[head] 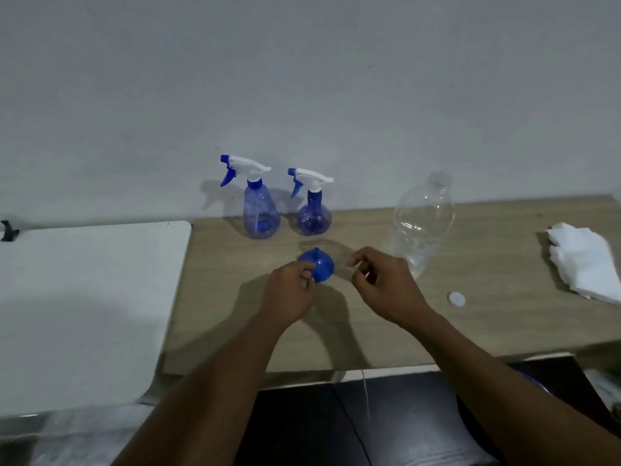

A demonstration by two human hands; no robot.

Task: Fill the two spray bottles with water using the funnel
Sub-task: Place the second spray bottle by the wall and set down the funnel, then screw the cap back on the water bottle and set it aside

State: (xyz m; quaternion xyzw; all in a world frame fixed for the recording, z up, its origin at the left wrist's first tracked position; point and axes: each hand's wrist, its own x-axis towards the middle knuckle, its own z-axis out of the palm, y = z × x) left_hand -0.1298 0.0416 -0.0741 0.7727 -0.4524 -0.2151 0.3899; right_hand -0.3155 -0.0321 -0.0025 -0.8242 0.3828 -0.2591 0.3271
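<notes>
Pinching funnel (322, 262), left hand (289, 294) hides its rim; right hand (383, 284) grip unclear.

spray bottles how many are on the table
2. The cone-shaped bottle stands at the back of the table; the round bottle stands just to its right. None looks hidden.

Dim, bluish cast; soft blur; wide-angle edge distortion.
</notes>
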